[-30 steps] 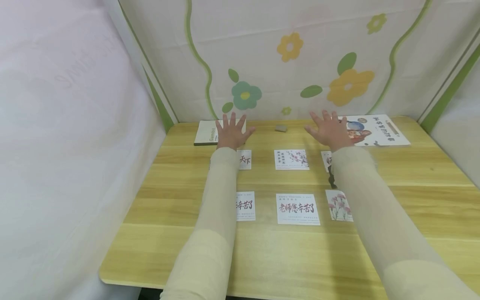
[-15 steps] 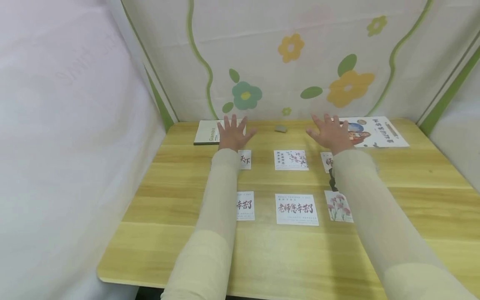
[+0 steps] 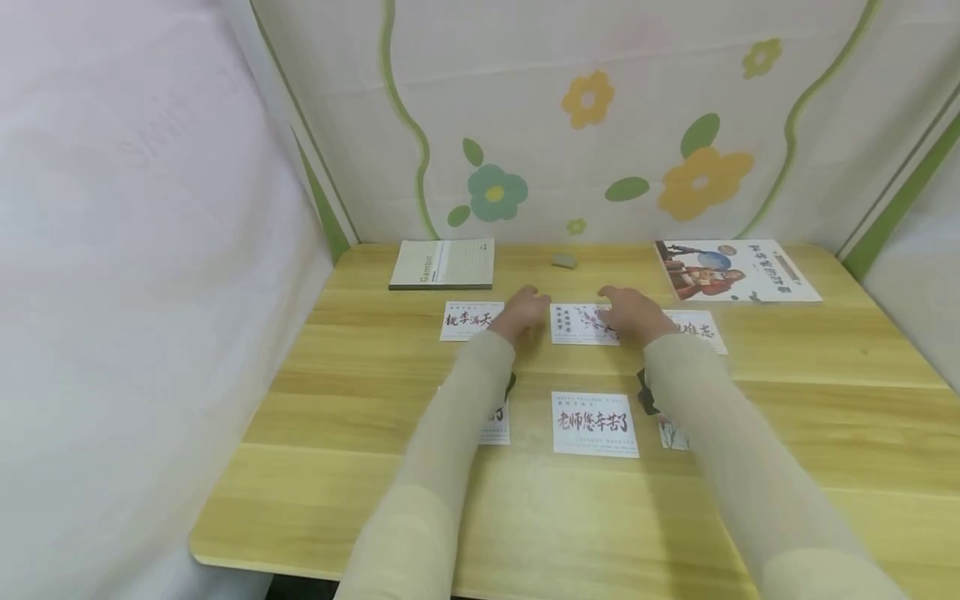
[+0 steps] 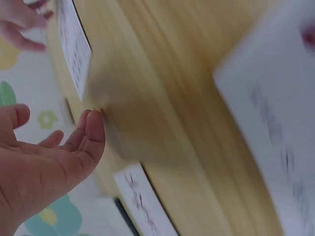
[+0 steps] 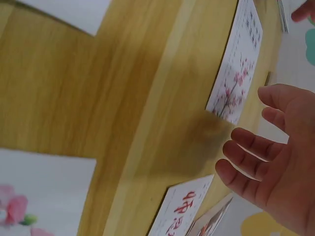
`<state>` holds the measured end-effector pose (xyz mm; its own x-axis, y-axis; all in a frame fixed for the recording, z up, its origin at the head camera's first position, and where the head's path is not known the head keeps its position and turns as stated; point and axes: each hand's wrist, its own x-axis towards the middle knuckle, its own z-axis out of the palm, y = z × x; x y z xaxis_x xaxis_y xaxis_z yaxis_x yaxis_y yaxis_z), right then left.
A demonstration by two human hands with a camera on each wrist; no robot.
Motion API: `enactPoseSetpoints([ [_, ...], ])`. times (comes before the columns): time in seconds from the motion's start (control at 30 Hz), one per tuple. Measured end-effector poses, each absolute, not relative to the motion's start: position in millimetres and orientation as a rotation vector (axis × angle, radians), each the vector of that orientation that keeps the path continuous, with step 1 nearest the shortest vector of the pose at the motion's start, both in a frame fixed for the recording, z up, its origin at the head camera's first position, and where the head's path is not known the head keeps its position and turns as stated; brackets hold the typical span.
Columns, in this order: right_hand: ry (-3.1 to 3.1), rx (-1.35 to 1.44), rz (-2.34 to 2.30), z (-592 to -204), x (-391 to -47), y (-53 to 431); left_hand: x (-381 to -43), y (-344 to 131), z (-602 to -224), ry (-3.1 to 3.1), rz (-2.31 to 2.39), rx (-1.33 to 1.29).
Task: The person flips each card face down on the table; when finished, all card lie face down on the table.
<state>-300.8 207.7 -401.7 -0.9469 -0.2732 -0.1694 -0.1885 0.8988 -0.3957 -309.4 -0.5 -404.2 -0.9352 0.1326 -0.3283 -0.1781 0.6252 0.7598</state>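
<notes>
On the tabletop point(image 3: 322, 483), a lettered card point(image 3: 468, 321) lies at nine o'clock from the left hand point(image 3: 522, 313), whose grip is loose, empty. At three o'clock sits the blossom card point(image 3: 572, 335), then the right hand point(image 3: 634, 315), grip wide, empty.

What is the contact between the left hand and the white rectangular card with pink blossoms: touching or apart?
Apart: the left wrist view shows yellowish wood-grain tabletop between the left hand and the white card's nearest corner.

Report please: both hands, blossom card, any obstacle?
Left hand empty, left of blossom card. Right hand empty, near its right end. Card flat; right hand partly hides it in head view.
</notes>
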Motion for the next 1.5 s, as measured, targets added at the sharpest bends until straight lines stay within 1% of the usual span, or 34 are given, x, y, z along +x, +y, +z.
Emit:
enactPoseSetpoints([
  [0.07,2.810,-0.333,-0.586,-403,-300,199,-306,11,-405,2.501,1.245,-0.046],
  [0.17,2.773,-0.254,-0.593,-405,-301,190,-303,23,-403,2.460,1.333,-0.135],
  [0.4,2.738,-0.102,-0.607,-407,-301,181,-299,35,-402,2.047,1.850,-0.596],
  [0.5,2.749,-0.080,-0.622,-406,-298,177,-296,32,-403,1.924,1.970,-0.702],
  [0.8,2.738,-0.050,-0.703,-403,-292,173,-299,19,-406,1.714,2.112,-0.564],
  [0.97,2.734,-0.089,-0.791,-401,-290,173,-305,20,-411,1.688,2.126,-0.450],
  [1.13,2.736,-0.073,-0.887,-401,-288,178,-305,28,-418,1.672,2.073,-0.311],
  [1.2,2.706,-0.068,-0.943,-400,-287,180,-302,31,-419,1.657,2.066,-0.286],
  [1.37,2.623,-0.162,-1.105,-398,-288,184,-295,37,-418,1.634,2.040,-0.221],
  [1.5,2.505,-0.220,-1.352,-395,-288,185,-292,39,-416,1.618,2.035,-0.188],
])
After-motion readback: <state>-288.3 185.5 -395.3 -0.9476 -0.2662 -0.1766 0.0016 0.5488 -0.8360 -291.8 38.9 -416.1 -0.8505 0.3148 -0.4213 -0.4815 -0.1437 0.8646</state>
